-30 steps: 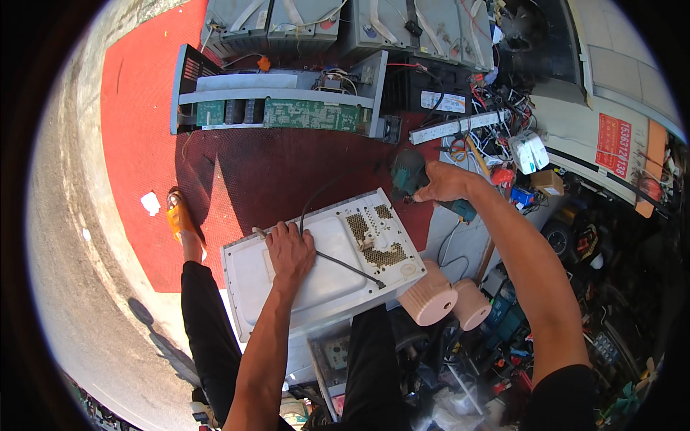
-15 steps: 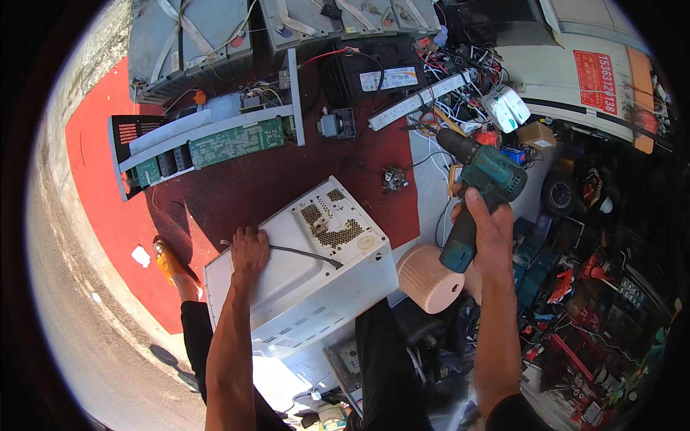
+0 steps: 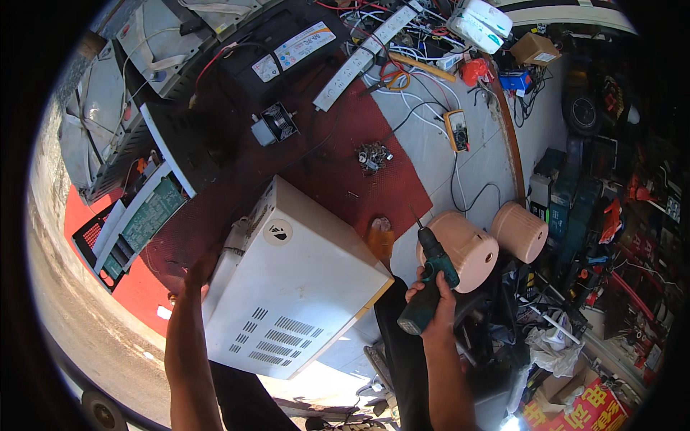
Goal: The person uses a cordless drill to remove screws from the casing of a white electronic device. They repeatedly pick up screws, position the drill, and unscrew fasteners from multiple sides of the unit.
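Observation:
A white microwave oven [image 3: 295, 276] is tilted in front of me, its slotted side facing up. My left hand [image 3: 200, 276] is at its left, against the bulging back; the fingers are in shadow and mostly hidden. In my right hand [image 3: 441, 307] is a dark green cordless drill [image 3: 440, 269], gripped by its handle. The drill's thin bit points away from me, beside a pinkish round stool [image 3: 471, 251], clear of the oven. A foot in an orange sandal [image 3: 381, 241] shows past the oven's right edge.
On the red mat [image 3: 338, 194] lie a heap of small metal parts [image 3: 374, 156] and a small motor with a fan [image 3: 274, 125]. Farther off are a black battery [image 3: 248, 68], a white power strip [image 3: 366, 56] and a yellow multimeter [image 3: 456, 131]. An opened circuit-board unit [image 3: 152, 212] stands left.
The oven has been tipped, bringing its slotted side up and turning its perforated back left. My left hand moved left with it. The drill came down and nearer; my view shifted right.

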`<state>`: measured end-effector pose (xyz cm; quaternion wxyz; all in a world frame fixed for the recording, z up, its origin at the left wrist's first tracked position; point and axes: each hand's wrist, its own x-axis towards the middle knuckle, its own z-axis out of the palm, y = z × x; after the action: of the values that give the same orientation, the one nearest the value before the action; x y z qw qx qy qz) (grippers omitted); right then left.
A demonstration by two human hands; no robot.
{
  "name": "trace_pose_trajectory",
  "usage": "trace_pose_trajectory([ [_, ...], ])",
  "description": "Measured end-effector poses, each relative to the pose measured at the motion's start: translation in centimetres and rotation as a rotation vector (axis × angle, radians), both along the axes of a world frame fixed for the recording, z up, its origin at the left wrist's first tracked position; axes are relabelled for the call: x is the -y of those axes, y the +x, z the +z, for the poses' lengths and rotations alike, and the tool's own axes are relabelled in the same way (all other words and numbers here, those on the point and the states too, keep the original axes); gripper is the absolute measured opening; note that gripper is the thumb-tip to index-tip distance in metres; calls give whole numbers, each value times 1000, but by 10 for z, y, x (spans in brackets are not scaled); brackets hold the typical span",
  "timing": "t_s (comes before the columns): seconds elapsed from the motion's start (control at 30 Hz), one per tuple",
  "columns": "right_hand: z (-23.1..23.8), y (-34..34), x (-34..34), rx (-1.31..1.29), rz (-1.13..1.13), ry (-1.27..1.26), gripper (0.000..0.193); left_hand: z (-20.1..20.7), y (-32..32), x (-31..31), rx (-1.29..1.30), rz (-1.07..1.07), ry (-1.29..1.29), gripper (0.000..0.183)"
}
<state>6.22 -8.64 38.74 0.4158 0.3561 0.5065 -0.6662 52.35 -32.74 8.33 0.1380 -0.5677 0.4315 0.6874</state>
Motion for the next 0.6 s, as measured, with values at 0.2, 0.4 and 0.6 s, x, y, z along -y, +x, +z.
trace_pose_trajectory([
  [0.2,-28,-19,-4,63,-33,-78,41,72,-67,67,91,-62,281,42],
  [0.4,-26,-46,-1,180,-99,-35,38,132,-213,97,272,-1038,-950,36],
  [0.6,-25,-71,-14,297,-127,-64,40,103,-352,149,59,-570,-561,26],
])
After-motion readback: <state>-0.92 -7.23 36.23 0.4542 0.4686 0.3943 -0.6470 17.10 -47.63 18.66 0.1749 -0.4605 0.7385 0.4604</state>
